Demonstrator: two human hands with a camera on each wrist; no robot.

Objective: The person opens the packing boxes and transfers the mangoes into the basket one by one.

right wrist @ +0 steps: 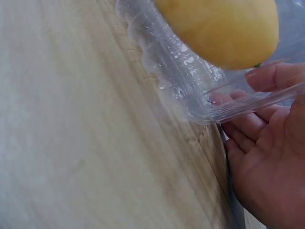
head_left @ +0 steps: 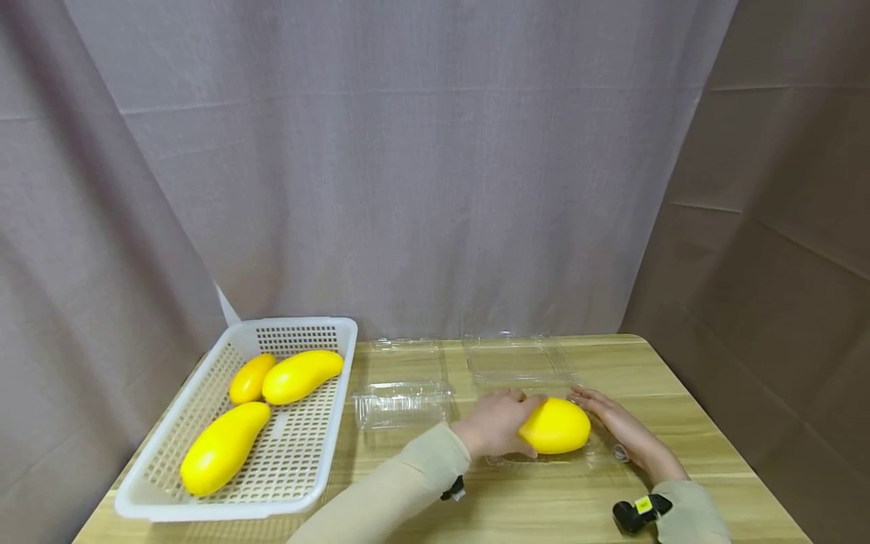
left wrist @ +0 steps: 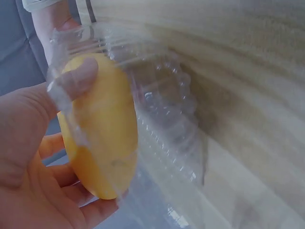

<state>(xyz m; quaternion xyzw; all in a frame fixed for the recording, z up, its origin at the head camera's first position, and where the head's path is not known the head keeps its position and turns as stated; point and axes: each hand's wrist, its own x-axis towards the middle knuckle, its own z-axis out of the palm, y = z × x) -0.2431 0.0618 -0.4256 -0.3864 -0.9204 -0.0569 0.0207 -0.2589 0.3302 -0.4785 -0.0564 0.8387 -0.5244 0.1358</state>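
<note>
My left hand (head_left: 501,423) grips a yellow mango (head_left: 556,427), thumb on one side and fingers round the other. In the left wrist view the mango (left wrist: 102,129) shows partly through the clear wall of a plastic clamshell box (left wrist: 162,95). The mango is at the box's open base; whether it touches the bottom cannot be told. My right hand (head_left: 628,432) is at the box's right end. In the right wrist view its thumb and fingers (right wrist: 245,126) hold the side wall of the clamshell box (right wrist: 190,102) between them.
A white slotted basket (head_left: 329,438) stands on the left of the wooden table (head_left: 707,438), holding three more mangoes (head_left: 224,449). Between basket and hands lies a second clear clamshell box (head_left: 404,404) with its lid spread back. A grey curtain (head_left: 408,166) hangs behind the table.
</note>
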